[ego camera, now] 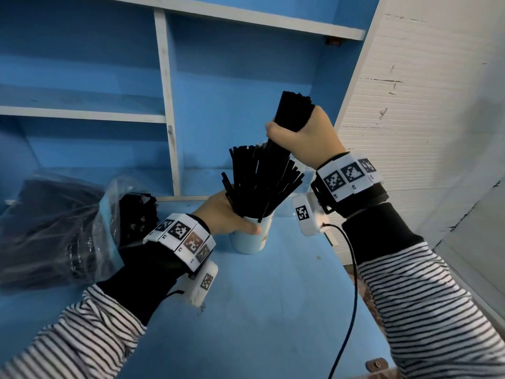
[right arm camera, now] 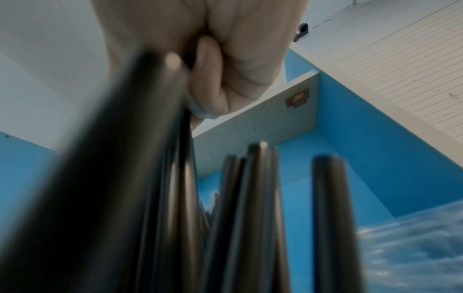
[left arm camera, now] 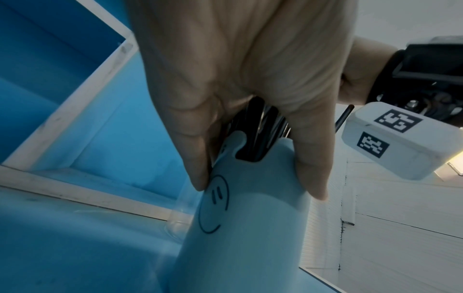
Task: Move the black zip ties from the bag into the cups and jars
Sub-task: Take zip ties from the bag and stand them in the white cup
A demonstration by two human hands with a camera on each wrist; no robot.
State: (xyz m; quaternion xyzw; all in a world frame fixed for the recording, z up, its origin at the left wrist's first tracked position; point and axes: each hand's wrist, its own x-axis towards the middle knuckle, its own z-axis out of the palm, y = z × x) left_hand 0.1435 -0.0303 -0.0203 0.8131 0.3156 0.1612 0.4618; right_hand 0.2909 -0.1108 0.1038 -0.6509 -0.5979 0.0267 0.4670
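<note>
A pale blue cup (ego camera: 250,240) with a smiley face (left arm camera: 250,228) stands on the blue table, full of fanned-out black zip ties (ego camera: 262,181). My left hand (ego camera: 232,217) grips the cup at its rim, thumb and fingers round it (left arm camera: 250,99). Above the cup my right hand (ego camera: 300,135) holds a tight bundle of black zip ties (ego camera: 293,110), its lower end among those in the cup. In the right wrist view the ties (right arm camera: 150,188) are blurred and close under the curled fingers (right arm camera: 210,65). The clear plastic bag (ego camera: 60,228) with more black ties lies at the left.
White-edged blue shelves (ego camera: 164,86) rise behind the cup. A white panelled wall (ego camera: 423,91) stands to the right. A clear jar (left arm camera: 180,218) shows behind the cup. A black cable (ego camera: 352,283) runs down from my right wrist over the blue table (ego camera: 273,310).
</note>
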